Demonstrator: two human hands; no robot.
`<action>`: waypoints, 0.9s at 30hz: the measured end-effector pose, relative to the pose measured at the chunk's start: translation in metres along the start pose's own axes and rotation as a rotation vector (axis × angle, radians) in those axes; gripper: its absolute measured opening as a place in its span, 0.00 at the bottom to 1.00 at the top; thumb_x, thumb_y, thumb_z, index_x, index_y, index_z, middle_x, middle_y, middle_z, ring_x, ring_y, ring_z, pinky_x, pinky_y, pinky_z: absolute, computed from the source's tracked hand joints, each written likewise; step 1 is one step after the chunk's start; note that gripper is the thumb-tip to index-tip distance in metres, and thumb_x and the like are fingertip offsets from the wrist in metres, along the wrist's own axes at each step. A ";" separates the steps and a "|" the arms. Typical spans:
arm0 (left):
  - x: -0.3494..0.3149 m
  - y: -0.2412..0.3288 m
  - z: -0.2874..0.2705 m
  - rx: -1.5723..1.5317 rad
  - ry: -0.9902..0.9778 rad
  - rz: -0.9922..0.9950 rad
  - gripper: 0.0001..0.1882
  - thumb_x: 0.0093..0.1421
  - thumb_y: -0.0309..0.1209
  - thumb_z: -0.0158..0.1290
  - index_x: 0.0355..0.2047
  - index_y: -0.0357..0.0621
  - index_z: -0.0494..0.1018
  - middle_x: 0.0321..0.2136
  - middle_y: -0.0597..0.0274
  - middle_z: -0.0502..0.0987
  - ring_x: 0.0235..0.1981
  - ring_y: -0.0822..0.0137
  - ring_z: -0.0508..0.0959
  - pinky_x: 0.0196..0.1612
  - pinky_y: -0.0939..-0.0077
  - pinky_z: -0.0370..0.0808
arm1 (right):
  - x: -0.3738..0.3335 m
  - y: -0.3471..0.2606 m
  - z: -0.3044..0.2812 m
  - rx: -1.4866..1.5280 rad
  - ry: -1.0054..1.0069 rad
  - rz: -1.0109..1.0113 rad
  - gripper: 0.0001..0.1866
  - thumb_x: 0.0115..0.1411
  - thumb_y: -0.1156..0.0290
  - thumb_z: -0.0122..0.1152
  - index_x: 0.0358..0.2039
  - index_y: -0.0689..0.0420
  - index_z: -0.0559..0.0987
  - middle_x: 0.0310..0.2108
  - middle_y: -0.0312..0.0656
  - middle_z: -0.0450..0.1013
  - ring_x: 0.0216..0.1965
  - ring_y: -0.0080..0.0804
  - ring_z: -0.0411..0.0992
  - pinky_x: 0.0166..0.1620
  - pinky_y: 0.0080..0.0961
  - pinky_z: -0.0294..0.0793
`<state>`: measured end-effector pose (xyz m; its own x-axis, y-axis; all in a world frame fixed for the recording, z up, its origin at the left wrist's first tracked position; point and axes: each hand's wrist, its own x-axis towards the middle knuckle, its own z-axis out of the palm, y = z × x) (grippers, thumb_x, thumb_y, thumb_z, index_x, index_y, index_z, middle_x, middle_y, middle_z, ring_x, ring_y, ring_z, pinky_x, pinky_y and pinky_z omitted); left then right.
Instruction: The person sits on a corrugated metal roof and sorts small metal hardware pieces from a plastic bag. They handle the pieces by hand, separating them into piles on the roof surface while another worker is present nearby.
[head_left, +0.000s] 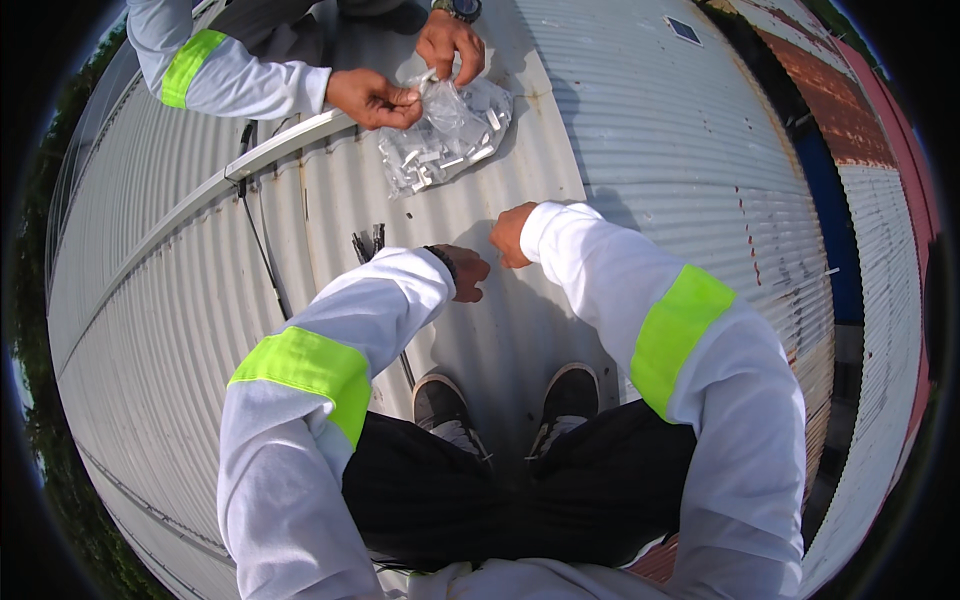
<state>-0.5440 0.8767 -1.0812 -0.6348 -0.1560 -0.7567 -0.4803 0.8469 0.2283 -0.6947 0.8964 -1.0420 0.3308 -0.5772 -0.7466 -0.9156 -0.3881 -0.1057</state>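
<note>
Over the corrugated metal roof (455,215), my left hand (468,273) hangs with loosely bent fingers a little apart. Nothing shows between them. My right hand (512,235) is just beyond it to the right, curled closed. Its palm side is hidden, so I cannot tell what it holds, if anything. The two hands do not touch each other. Ahead of them lies a clear plastic bag (440,150) of small white and metallic pieces. A co-worker's two hands (372,98) pinch the bag's gathered top; mine are apart from it.
A long metal rail (265,152) runs across the roof at the left. Dark cables (262,245) lie near it, and black bundled ends (370,240) stand beside my left forearm. My shoes (440,402) are on the sheet. At right, a dark gap (845,250) separates neighbouring roofs.
</note>
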 end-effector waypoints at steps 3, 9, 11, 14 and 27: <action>-0.003 -0.002 0.002 -0.009 0.013 0.004 0.25 0.59 0.47 0.51 0.53 0.49 0.70 0.52 0.53 0.73 0.54 0.52 0.73 0.58 0.58 0.70 | -0.001 0.000 -0.001 -0.002 0.008 -0.006 0.20 0.58 0.57 0.60 0.46 0.55 0.80 0.45 0.47 0.78 0.48 0.47 0.76 0.50 0.40 0.75; -0.003 -0.004 0.005 -0.010 0.023 0.000 0.25 0.59 0.47 0.51 0.53 0.48 0.70 0.51 0.53 0.73 0.55 0.52 0.73 0.58 0.57 0.70 | -0.002 -0.003 -0.002 -0.012 0.012 -0.007 0.19 0.57 0.58 0.59 0.44 0.55 0.82 0.43 0.48 0.79 0.46 0.47 0.77 0.49 0.40 0.76; -0.003 -0.003 0.006 -0.015 0.021 -0.007 0.26 0.59 0.47 0.51 0.53 0.48 0.70 0.51 0.53 0.73 0.55 0.52 0.73 0.58 0.57 0.70 | -0.002 -0.004 -0.002 -0.007 0.023 -0.015 0.18 0.57 0.58 0.59 0.43 0.56 0.82 0.43 0.48 0.79 0.46 0.47 0.77 0.49 0.40 0.76; -0.001 -0.003 0.006 -0.018 0.014 -0.012 0.26 0.59 0.47 0.52 0.54 0.49 0.70 0.52 0.53 0.73 0.55 0.52 0.73 0.58 0.57 0.70 | -0.002 -0.002 -0.002 0.005 0.038 -0.019 0.18 0.57 0.58 0.59 0.43 0.55 0.82 0.43 0.48 0.79 0.46 0.47 0.77 0.49 0.40 0.76; 0.000 -0.003 0.008 0.003 0.003 -0.005 0.26 0.59 0.47 0.52 0.54 0.49 0.70 0.52 0.53 0.73 0.55 0.51 0.73 0.59 0.57 0.69 | 0.000 -0.002 -0.001 -0.002 0.043 -0.024 0.19 0.57 0.57 0.60 0.43 0.56 0.82 0.43 0.48 0.79 0.46 0.47 0.77 0.49 0.41 0.76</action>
<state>-0.5379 0.8777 -1.0868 -0.6343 -0.1612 -0.7561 -0.4815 0.8475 0.2233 -0.6930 0.8966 -1.0408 0.3622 -0.5980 -0.7150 -0.9069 -0.4033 -0.1220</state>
